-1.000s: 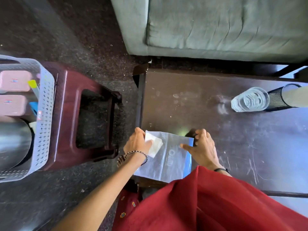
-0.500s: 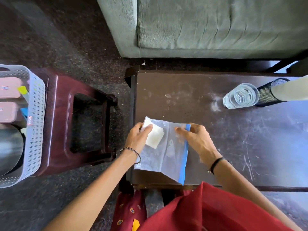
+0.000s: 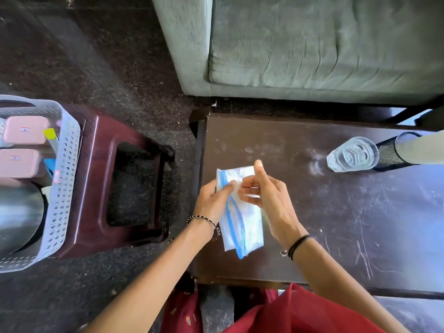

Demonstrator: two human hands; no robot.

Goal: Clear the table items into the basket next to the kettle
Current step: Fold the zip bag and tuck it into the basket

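Observation:
A clear zip bag (image 3: 242, 227) with a blue seal strip and something white inside hangs above the left end of the dark wooden table (image 3: 324, 212). My left hand (image 3: 213, 200) pinches its upper left edge. My right hand (image 3: 264, 191) grips the upper right part, forefinger raised. A clear drinking glass (image 3: 352, 153) stands at the table's far right, touching a black mesh cup (image 3: 394, 152). The grey perforated basket (image 3: 63, 183) sits at the far left on a maroon plastic stool (image 3: 96, 179), with a steel kettle (image 3: 19, 217) inside its near end.
Two pink boxes (image 3: 25, 133) and small coloured items lie in the basket's far end. A grey-green sofa (image 3: 312, 44) stands just beyond the table. Dark speckled floor (image 3: 84, 56) separates stool and table. Red cloth (image 3: 300, 313) hangs at the bottom edge.
The zip bag lay flat on the table under both hands; now it is lifted off the surface, folded narrower and held upright between both hands.

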